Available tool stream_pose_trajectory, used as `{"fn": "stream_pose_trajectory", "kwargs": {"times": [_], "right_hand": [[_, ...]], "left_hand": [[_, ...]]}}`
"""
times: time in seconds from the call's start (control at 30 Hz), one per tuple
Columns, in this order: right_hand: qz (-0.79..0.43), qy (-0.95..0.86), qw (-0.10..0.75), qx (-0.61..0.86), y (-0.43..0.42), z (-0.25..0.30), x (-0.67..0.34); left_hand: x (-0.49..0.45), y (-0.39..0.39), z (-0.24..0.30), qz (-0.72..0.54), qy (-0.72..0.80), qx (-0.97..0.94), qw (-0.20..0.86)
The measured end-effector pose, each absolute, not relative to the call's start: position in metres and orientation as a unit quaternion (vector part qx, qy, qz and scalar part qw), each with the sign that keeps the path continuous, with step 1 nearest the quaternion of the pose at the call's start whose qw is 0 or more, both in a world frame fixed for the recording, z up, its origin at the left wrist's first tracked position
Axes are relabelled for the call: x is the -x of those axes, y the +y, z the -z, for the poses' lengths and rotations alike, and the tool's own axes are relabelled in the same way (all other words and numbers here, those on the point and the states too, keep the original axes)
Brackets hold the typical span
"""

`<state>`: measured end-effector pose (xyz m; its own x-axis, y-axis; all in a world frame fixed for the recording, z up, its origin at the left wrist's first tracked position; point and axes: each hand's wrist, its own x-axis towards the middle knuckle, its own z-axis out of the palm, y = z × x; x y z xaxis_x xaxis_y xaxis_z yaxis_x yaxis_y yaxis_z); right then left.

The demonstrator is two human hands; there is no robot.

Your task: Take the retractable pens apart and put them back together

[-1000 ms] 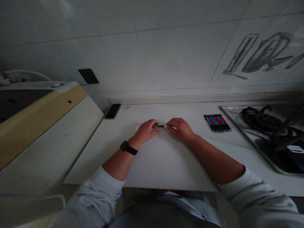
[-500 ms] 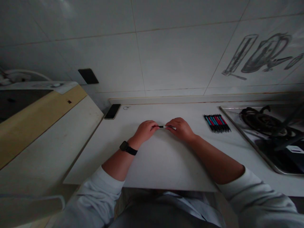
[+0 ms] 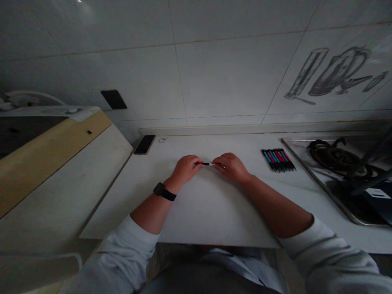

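Note:
A thin black pen (image 3: 206, 164) is held level between both hands, just above the white countertop (image 3: 211, 204). My left hand (image 3: 185, 168) pinches its left end, fingers closed; a black watch sits on that wrist. My right hand (image 3: 232, 166) pinches the right end, where a pale tip shows, fingers closed too. A row of several red, blue and black pens (image 3: 278, 159) lies side by side on the counter to the right of my right hand.
A dark phone (image 3: 144, 144) lies at the counter's back left, a small ring (image 3: 161, 139) beside it. A gas stove (image 3: 343, 163) fills the right. A wooden-edged white surface (image 3: 58, 163) stands lower on the left. Tiled wall behind, with a black socket (image 3: 113, 99).
The hands have drawn slightly closer along the pen, so less of it shows between them. The view has shifted a little; nothing else moved.

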<state>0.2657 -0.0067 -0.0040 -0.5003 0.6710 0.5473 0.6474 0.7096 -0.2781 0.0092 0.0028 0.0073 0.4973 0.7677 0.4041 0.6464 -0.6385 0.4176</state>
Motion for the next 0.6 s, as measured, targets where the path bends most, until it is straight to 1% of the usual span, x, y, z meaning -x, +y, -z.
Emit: {"fn": "stream_pose_trajectory", "kwargs": {"times": [0.13,0.33,0.43,0.53,0.6], "right_hand": [[-0.037,-0.861,0.326,0.390,-0.0064,0.0054,-0.2650],[-0.131,-0.829,0.334,0.430,-0.0076,0.0033,-0.2655],[-0.216,-0.762,0.401,0.460,-0.0041,0.0029,-0.2686],[-0.373,-0.646,0.486,0.455,-0.0001,0.0021,-0.2692],[-0.472,-0.568,0.523,0.425,0.0010,0.0007,-0.2682]], "left_hand": [[-0.0090,0.0025,-0.0078,-0.295,0.411,-0.858,0.092],[-0.0080,0.0039,-0.0068,-0.304,0.419,-0.851,0.091],[-0.0074,0.0046,-0.0062,-0.325,0.435,-0.834,0.096],[-0.0087,0.0021,-0.0069,-0.314,0.422,-0.842,0.118],[-0.0107,-0.0014,-0.0076,-0.280,0.381,-0.869,0.146]]}}
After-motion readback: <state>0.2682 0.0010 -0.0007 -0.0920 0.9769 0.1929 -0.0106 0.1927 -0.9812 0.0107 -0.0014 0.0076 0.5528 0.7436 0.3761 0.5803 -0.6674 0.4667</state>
